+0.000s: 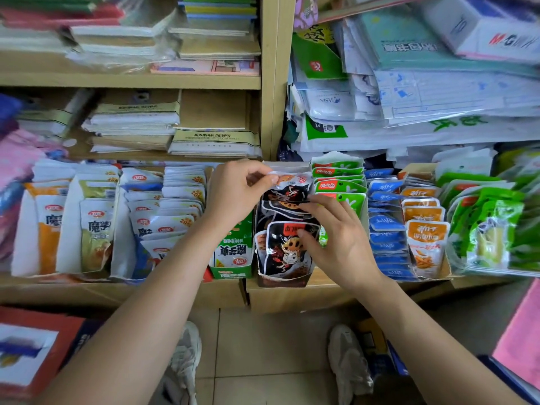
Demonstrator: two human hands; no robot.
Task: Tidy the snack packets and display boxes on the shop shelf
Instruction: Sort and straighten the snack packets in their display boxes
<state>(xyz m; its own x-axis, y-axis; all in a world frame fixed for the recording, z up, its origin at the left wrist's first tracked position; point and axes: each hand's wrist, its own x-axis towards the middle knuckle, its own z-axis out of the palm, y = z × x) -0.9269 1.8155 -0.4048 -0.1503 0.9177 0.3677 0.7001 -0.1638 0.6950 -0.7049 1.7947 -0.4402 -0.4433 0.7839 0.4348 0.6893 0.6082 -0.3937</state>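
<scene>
Row of black snack packets [287,249] standing in an open-topped display box [285,281], middle of the lower shelf [117,290]. The rearmost black packet [287,190] is lifted a little above the others, tilted forward.

Left hand [233,194]: grip closed to a pinch, thumb and forefinger on the top left corner of that rearmost packet, the other fingers curled behind. The packet hangs just right of and below the pinch, over the back of the box.

Right hand [342,241]: grip spread open, nothing clasped. Fingers lie nearly straight across the right side of the row. The forefinger reaches to the lower edge of the lifted packet, and the thumb presses the face of the front packet.

Left of the box, touching it, a green carton [233,258] of white-and-green packets. Further left, several rows of white packets [172,206]. Right of the box, a row of green-topped packets [339,182], partly behind the right hand, then blue packets [385,229], orange packets [426,244] and a heap of green bags [491,229].

Shelves above hold stacked exercise books [213,141] and, to the right, plastic-wrapped paper goods [438,92].

Below, tiled floor [263,346] and two pale shoes [187,361].
</scene>
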